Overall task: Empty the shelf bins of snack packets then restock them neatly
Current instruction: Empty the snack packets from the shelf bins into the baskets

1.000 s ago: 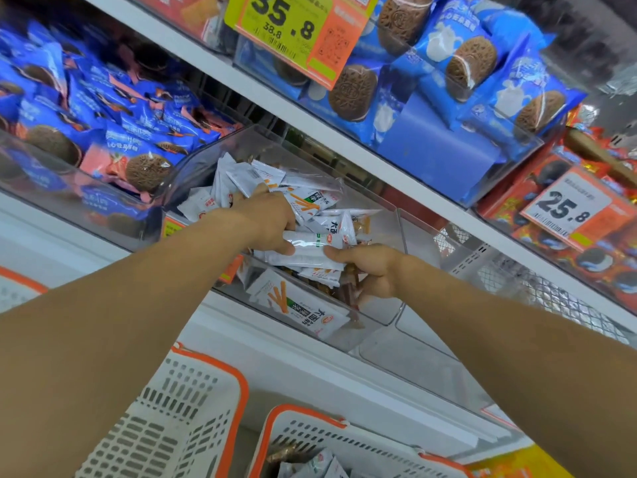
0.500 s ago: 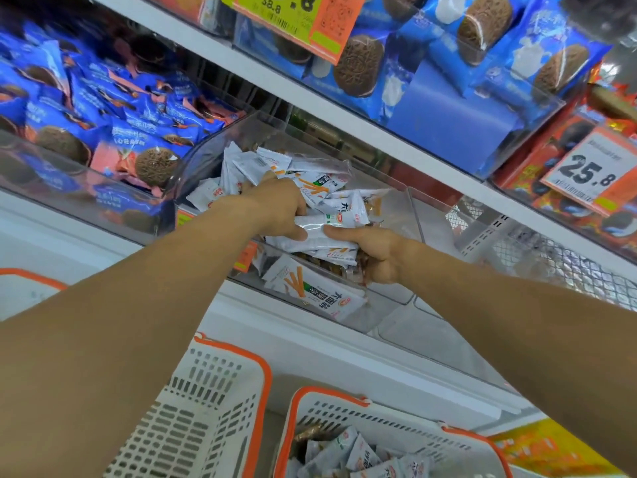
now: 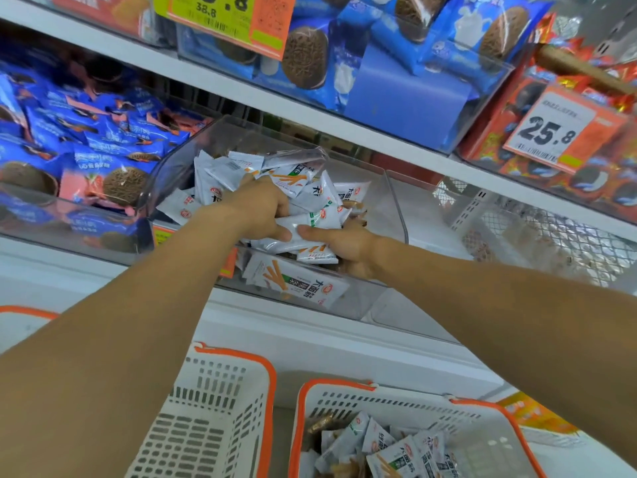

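Observation:
A clear plastic shelf bin (image 3: pixel 375 188) holds several white snack packets (image 3: pixel 296 284) printed with orange sticks. Both my hands are inside it. My left hand (image 3: pixel 262 208) grips a bunch of the packets from above, its thumb pressed on a white packet. My right hand (image 3: pixel 344 244) holds the same bunch from below and the right, thumb on top; its fingers are hidden under the packets. More of the same packets (image 3: pixel 396 450) lie in the right white basket (image 3: pixel 489 429) with an orange rim below the shelf.
A second white basket (image 3: pixel 220 408) stands at lower left. The neighbouring clear bin (image 3: pixel 69 222) on the left holds blue biscuit packets. An upper shelf carries blue and red biscuit packs with price tags (image 3: pixel 551 129). To the right is a wire-mesh bin (image 3: pixel 537 236).
The view has tilted down, showing more of the baskets. Both hands have closed together on the bunch of packets and lifted it slightly within the bin.

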Demonstrator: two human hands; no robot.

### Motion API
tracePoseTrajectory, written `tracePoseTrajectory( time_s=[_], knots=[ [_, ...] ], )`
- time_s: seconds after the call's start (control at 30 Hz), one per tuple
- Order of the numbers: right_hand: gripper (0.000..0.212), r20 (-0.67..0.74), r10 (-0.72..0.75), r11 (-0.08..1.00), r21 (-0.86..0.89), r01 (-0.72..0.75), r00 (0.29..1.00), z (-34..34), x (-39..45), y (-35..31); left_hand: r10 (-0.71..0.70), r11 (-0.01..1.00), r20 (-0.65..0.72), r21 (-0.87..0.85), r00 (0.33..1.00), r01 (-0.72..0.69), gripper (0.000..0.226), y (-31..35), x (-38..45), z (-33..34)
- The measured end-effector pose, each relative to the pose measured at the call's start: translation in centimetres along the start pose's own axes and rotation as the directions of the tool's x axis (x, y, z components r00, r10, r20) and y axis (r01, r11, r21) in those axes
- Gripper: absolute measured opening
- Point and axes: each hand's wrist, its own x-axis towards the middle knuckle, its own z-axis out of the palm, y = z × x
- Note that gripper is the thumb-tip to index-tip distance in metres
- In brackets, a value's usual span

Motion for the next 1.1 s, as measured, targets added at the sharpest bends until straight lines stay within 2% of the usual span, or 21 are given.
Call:
tracePoseTrajectory(
  time_s=[0.1,0.23,0.33,0.4,0.47,0.57,0.7,0.83,0.93,1.1],
  knots=[
    [0.048,-0.085,-0.03,1.0,-0.001,0.03,0.996,-0.1,0.0,-0.6,0.01,0.998,-0.053,-0.061,0.999,-0.013,0.034,-0.2,0.1,0.2],
    [0.032,-0.151,-0.062,0.996,0.054,0.071,0.987,-0.3,-0.4,-2.3,0.014,0.979,-0.158,-0.197,0.987,-0.045,0.032,-0.1,0.3,0.0],
    [0.032,-0.174,-0.03,0.99,0.13,0.053,0.984,-0.6,-1.7,-4.5,0.011,0.947,-0.278,-0.306,0.96,-0.1,0.038,0.2,0.5,0.2],
    [0.034,-0.171,-0.016,0.985,0.169,0.045,0.985,-1.3,-3.1,-5.8,-0.005,0.934,-0.341,-0.337,0.94,-0.118,0.042,0.4,0.6,0.1],
    [0.025,-0.147,-0.013,0.976,0.214,0.045,0.989,-2.0,-4.9,-6.8,0.028,0.916,-0.358,-0.365,0.933,-0.167,0.045,1.2,0.3,-0.5],
    [0.011,-0.111,-0.016,0.968,0.247,0.043,0.994,-2.6,-7.7,-7.1,0.084,0.877,-0.278,-0.435,0.957,-0.203,0.041,3.3,-1.3,-1.9],
    [0.008,-0.08,-0.019,0.953,0.301,0.042,0.997,-3.7,-11.8,-6.0,0.105,0.908,-0.173,-0.384,0.979,-0.166,0.043,6.4,-4.9,-3.0],
    [0.024,-0.079,-0.056,0.924,0.374,0.082,0.995,-5.8,-17.7,-3.1,0.108,0.894,-0.179,-0.412,0.978,-0.174,0.038,10.9,-10.5,-2.4],
    [0.042,-0.013,-0.093,0.938,0.334,0.092,0.996,-8.1,-22.4,0.1,0.108,0.857,-0.143,-0.487,0.984,-0.165,0.047,14.1,-14.7,-0.8],
    [0.043,0.08,-0.004,0.979,0.203,-0.013,0.997,-12.1,-26.6,5.9,0.14,0.838,0.1,-0.542,0.985,-0.064,0.057,17.5,-17.8,4.9]
  ],
)
